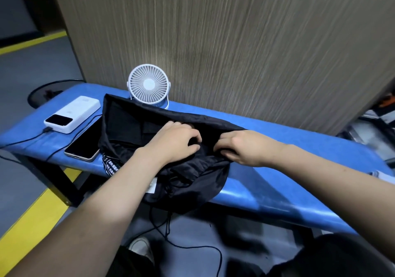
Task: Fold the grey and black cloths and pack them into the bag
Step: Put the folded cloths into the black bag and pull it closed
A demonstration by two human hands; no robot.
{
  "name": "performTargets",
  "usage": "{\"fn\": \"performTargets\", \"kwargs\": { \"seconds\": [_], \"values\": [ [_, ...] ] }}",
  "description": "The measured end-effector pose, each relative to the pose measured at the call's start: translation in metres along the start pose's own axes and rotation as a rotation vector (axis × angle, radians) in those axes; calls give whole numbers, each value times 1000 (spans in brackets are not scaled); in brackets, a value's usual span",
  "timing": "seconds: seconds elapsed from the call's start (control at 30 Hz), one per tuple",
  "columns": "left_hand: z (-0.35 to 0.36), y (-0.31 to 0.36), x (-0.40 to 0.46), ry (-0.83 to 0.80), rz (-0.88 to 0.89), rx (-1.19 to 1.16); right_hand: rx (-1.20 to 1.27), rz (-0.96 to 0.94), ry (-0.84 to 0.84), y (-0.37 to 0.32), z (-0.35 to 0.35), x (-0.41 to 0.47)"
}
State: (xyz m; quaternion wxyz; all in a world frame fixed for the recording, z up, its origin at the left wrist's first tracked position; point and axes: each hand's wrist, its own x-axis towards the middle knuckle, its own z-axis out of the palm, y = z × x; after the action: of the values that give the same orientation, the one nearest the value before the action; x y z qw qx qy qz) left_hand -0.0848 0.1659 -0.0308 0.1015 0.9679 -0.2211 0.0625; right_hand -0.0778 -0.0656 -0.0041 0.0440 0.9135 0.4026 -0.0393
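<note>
Both our hands meet at the middle of a black drawstring fabric bag (132, 127) lying on a long blue padded bench (267, 182). Our left hand (177, 142) has its fingers curled into dark cloth at the bag's mouth, and our right hand (239, 148) pinches a gathered fold of the same black fabric, knuckles turned toward the left hand. Both bare forearms reach in from the lower corners.

Nearest us, the bag's lower edge droops over the bench's front lip, with thin black cords (168, 219) dangling toward the grey floor (25, 67), which carries yellow painted stripes (27, 219). The bag's long axis runs from near right to far left, its open end toward the far left, where folded black cloth (126, 125) shows inside.

Left of the bag lie a dark smartphone (85, 142) and a white power bank (72, 114). Behind stands a small white round desk fan (149, 85), against a grey-brown wood-grain wall (235, 41).
</note>
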Motion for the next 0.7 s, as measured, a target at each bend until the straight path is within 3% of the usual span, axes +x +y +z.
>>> {"fn": "performTargets", "kwargs": {
  "seconds": [0.17, 0.33, 0.7],
  "values": [
    [-7, 32, 5, 69, 75, -97, -11, -115, 126, -7, -5, -22],
    [-15, 73, 8, 256, 81, -81, -109, -133, 212, 7, -15, -70],
    [26, 181, 52, 213, 321, -163, -201, 209, 47, 89, -7, -226]
  ]
}}
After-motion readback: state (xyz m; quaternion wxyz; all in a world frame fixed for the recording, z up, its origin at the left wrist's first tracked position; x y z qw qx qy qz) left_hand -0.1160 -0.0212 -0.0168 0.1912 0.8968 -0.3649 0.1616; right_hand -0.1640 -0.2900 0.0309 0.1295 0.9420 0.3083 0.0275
